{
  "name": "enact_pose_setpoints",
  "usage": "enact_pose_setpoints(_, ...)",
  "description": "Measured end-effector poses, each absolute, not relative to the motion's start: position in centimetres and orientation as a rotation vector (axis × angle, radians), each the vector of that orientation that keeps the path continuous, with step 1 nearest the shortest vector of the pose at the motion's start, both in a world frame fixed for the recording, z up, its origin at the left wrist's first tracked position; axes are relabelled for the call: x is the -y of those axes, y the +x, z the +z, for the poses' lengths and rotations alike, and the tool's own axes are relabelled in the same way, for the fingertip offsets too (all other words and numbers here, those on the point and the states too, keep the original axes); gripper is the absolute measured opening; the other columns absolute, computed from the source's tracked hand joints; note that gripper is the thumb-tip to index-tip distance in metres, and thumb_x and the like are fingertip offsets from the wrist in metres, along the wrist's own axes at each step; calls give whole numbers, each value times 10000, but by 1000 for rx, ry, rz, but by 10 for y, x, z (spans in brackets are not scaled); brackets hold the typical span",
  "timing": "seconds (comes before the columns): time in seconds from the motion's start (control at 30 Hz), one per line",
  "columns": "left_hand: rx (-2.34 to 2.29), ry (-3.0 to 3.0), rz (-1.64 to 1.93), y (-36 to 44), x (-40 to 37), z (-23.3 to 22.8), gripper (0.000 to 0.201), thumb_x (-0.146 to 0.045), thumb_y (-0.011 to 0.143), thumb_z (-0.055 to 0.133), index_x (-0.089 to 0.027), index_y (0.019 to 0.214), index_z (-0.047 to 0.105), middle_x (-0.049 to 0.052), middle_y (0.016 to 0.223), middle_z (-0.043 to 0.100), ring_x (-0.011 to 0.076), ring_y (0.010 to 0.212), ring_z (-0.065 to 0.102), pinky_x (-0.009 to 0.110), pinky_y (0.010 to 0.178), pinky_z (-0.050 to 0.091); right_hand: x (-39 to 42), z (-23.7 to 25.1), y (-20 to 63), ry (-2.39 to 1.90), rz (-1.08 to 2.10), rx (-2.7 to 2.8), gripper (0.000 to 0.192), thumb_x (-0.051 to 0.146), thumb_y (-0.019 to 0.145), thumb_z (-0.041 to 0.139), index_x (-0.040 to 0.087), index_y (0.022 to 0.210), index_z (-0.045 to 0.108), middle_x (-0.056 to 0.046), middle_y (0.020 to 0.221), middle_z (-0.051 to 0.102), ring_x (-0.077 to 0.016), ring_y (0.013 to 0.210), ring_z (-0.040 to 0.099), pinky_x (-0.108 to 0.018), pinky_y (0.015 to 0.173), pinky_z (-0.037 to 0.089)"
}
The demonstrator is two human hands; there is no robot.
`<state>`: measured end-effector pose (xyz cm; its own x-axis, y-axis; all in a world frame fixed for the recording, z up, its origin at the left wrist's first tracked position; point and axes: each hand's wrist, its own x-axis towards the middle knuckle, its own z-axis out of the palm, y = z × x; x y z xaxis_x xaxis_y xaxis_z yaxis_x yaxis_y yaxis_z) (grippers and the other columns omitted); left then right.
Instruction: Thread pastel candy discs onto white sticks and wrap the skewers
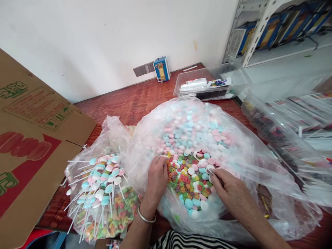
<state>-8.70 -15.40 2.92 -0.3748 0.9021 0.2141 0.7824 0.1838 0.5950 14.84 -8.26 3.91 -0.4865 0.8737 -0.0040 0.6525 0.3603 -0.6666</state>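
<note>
A large clear plastic bag [233, 152] lies open on the wooden table [135, 100], full of pink, blue and white candy discs [186, 135] and small coloured ring candies [185, 183]. My left hand [157, 176] rests on the bag's left edge with its fingertips in the ring candies; a silver bangle [146, 218] circles the wrist. My right hand [225, 188] reaches in from the right and pinches a thin white stick among the discs. To the left a smaller bag [103, 197] holds lollipops on white sticks.
A big cardboard box [31, 145] fills the left side. A clear plastic tub [212, 83] with packets stands at the back, a blue device [162, 68] by a wall socket. Bagged packaging [298, 135] lies at right, metal shelving [259, 27] behind.
</note>
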Motion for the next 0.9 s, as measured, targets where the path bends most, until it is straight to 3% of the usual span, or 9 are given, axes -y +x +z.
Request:
enact_pose_setpoints(0.2, -2373, 1637, 853, -81, 154, 22, 212, -62, 868, 463, -194, 934, 614, 74, 945, 619, 225, 926, 573, 369, 825, 467, 87, 34, 149, -1289, 911, 2314, 272, 310, 910, 373, 225, 788, 601, -57, 801, 668, -211, 737, 627, -298, 634, 429)
enact_pose_setpoints(0.37, -2461, 1498, 1011, -78, 162, 28, 248, -104, 856, 523, -208, 1075, 574, 72, 1023, 613, 213, 897, 577, 357, 804, 460, 88, 32, 149, -1267, 916, 2334, 266, 298, 914, 373, 226, 792, 597, -44, 758, 648, -202, 700, 612, -290, 614, 420)
enact_pose_setpoints(0.53, -2418, 1551, 899, -72, 163, 26, 105, -150, 840, 577, -217, 898, 634, 49, 916, 613, 209, 861, 571, 340, 777, 451, 92, 31, 146, -1224, 915, 2370, 290, 284, 918, 365, 227, 718, 567, -45, 713, 637, -195, 670, 613, -283, 593, 425)
enact_pose_setpoints(0.6, -2405, 1490, 966, -70, 160, 24, 113, -163, 848, 569, -216, 883, 663, 54, 922, 632, 208, 874, 583, 350, 804, 454, 94, 30, 144, -1194, 932, 2399, 299, 275, 926, 353, 215, 811, 623, -70, 814, 692, -216, 764, 655, -299, 648, 461)
enact_pose_setpoints(0.73, -2066, 1017, 1309, -68, 158, 29, 121, -277, 847, 608, -186, 886, 678, 53, 867, 684, 188, 811, 625, 332, 763, 497, 102, 33, 136, -1135, 1031, 2456, 383, 263, 943, 345, 227, 1192, 633, -80, 1077, 734, -253, 906, 699, -339, 728, 506)
enact_pose_setpoints(0.9, -1485, 530, 1498, -59, 161, 42, 271, -390, 747, 748, -162, 864, 663, 29, 785, 694, 141, 714, 641, 258, 683, 519, 108, 41, 125, -1046, 1084, 2462, 378, 260, 962, 346, 271, 1201, 638, -48, 1060, 747, -235, 879, 706, -315, 718, 501)
